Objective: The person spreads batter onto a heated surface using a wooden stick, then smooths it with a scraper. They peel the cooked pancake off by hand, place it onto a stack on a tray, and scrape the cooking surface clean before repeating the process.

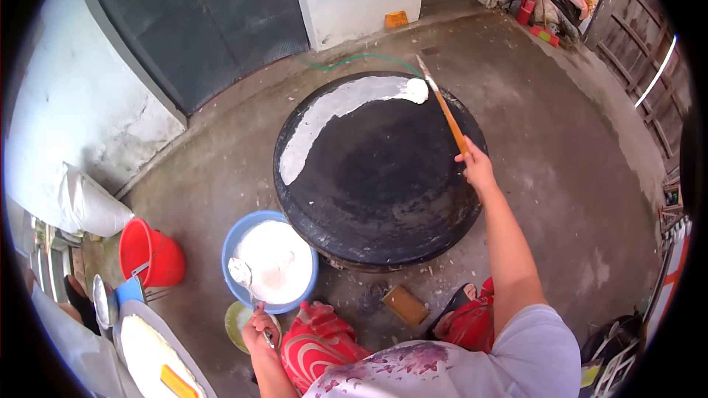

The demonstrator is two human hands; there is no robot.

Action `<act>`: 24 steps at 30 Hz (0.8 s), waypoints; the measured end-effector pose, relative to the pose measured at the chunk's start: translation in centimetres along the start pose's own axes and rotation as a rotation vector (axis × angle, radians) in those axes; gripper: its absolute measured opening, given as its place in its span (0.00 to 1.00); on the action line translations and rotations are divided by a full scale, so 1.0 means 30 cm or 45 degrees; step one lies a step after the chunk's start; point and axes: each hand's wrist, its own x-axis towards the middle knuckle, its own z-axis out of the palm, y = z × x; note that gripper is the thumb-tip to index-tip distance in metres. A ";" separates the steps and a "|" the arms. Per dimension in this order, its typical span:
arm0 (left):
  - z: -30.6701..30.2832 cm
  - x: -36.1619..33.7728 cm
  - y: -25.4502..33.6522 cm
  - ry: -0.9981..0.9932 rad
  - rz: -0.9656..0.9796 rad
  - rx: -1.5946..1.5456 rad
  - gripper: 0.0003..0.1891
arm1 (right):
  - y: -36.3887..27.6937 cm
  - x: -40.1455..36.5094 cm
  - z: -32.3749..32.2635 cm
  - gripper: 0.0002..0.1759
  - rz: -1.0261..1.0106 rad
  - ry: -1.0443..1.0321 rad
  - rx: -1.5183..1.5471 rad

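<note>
My right hand (478,168) is closed around a long wooden spreader (447,112), its far end whitened with batter. The spreader reaches over the right rim of a large round black griddle (383,169). Along the griddle's far and left side runs a curved band of white batter (316,119), with a thick blob (417,91) at its right end, just left of the spreader. Down at the left, my left hand (262,326) grips a metal ladle (240,271) coated in white. The ladle's bowl is over the white batter (274,259) in a blue basin (230,250).
A green bowl (234,324) sits partly under the basin. Farther left are a red bucket (152,252) and a round tray (137,308) bearing a pale sheet. A brown block (405,305) lies on the floor near my feet. A green hose (361,56) runs behind the griddle.
</note>
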 end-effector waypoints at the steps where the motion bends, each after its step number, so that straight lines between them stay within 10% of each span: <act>1: 0.024 -0.031 -0.016 -0.024 0.018 -0.002 0.14 | 0.016 0.052 -0.008 0.22 0.038 0.033 -0.137; 6: 0.085 -0.129 -0.054 -0.192 -0.033 -0.016 0.15 | -0.077 0.098 0.032 0.21 0.456 -0.158 0.152; 16: 0.149 -0.179 -0.185 -0.283 -0.114 0.021 0.17 | -0.075 0.079 0.059 0.17 0.383 -0.368 -0.089; 19: 0.145 -0.173 -0.202 -0.222 -0.074 0.063 0.16 | 0.110 0.122 0.034 0.15 0.048 0.133 -0.267; 24: 0.150 -0.170 -0.209 -0.126 0.019 0.112 0.15 | 0.016 0.053 0.188 0.16 -0.066 -0.181 -0.382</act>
